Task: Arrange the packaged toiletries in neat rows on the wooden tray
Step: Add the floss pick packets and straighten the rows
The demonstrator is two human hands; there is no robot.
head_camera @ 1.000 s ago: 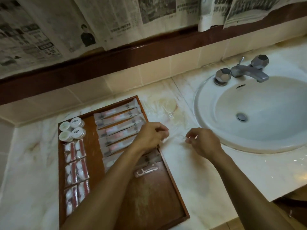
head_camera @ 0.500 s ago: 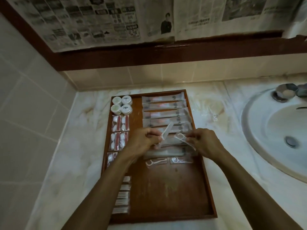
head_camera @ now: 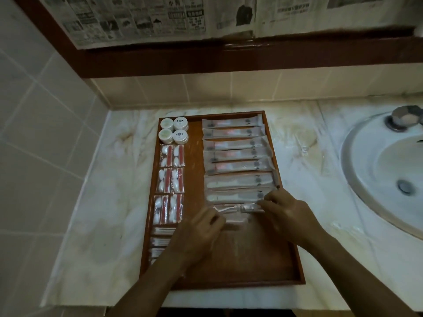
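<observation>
On the pale marble desk (head_camera: 107, 216), in the head view, a rectangular reddish-brown wooden tray (head_camera: 295, 255) lies lengthwise, and both hands are lowered over its middle. The left hand (head_camera: 201, 234) has its fingers curled onto the left end of a small clear plastic packet (head_camera: 233, 210) that lies flat on the tray floor; the right hand (head_camera: 288, 213) pinches the packet's right end between thumb and fingertips. What the packet holds is too blurred to tell.

Just beyond the hands, a column of long translucent sachets (head_camera: 235, 156) with pinkish contents runs crosswise, one below the other, to the tray's far edge; the nearest touches the right hand's fingertips. To the left of the left hand, a column of small clear packets of white cotton balls and red-stemmed swabs (head_camera: 170, 181) stands in pairs. Beyond these, in the far left corner, four round white lidded jars (head_camera: 174, 130) form a square. Beside the left wrist, thin white flat packets (head_camera: 160, 241) are stacked along the tray's left wall, partly hidden by the forearm.

The tray floor nearer than the hands is bare wood. Well to the right of the right hand sits a white round sink (head_camera: 357, 170). Sheets of newspaper (head_camera: 137, 17) hang on the wall beyond the tray.
</observation>
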